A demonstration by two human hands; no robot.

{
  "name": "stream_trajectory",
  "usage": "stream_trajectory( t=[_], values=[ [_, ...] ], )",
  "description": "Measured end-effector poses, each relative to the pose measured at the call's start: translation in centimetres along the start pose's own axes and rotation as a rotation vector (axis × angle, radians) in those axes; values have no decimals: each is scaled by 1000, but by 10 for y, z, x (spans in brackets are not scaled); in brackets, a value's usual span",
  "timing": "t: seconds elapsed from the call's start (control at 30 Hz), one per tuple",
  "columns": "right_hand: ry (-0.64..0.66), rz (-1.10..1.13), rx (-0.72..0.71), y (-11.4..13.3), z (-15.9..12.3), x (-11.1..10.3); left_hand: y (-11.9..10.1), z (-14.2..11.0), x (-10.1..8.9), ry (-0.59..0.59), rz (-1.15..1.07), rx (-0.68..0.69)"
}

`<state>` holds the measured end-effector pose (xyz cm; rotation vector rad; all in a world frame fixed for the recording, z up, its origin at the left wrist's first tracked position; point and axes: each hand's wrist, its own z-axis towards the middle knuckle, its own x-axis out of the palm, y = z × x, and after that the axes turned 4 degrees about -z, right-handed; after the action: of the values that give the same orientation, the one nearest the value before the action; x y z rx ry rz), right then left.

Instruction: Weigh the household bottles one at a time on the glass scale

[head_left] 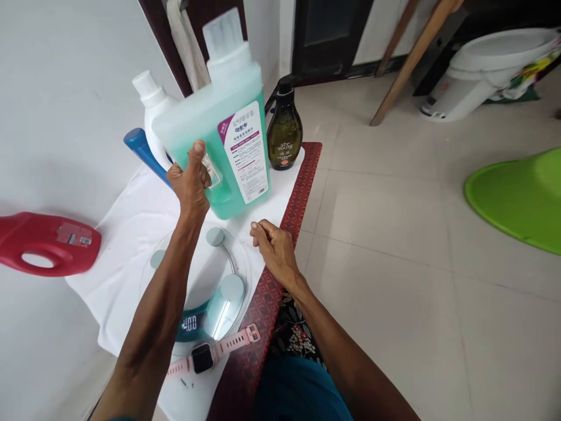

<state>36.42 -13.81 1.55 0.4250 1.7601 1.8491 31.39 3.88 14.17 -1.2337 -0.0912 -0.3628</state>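
My left hand (190, 184) is wrapped around the handle of a large translucent jug of green liquid (214, 134), with a white cap and a white and purple label. The jug leans a little over the far part of the white cloth; whether its base touches the cloth I cannot tell. My right hand (276, 248) is closed in a loose fist near the table's right edge, apart from the jug, and nothing shows in it. Under my left forearm lies a round glass scale (214, 292) with a lit display. A pink-strapped smartwatch (204, 356) lies at its near edge.
Behind the jug stand a white bottle (153, 105) and a dark pump bottle (284, 126); a blue handle (142, 149) juts out on the left. A red jug (48, 242) lies by the wall. On the floor are a white bucket (468, 88) and a green plastic object (521, 199).
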Motion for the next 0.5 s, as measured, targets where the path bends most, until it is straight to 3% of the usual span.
stream_trajectory(
  t=[0.13, 0.3, 0.4, 0.5],
  values=[
    [5, -1, 11, 0, 0, 0, 20, 3, 3, 20, -8, -22],
    [16, -30, 16, 0, -1, -1, 42, 18, -11, 56, 45, -28],
    [14, -77, 0, -3, -3, -1, 43, 19, -24, 116, 95, -2],
    [-5, -127, -15, -8, -4, -1, 29, 10, -44, 238, 268, 88]
  ],
)
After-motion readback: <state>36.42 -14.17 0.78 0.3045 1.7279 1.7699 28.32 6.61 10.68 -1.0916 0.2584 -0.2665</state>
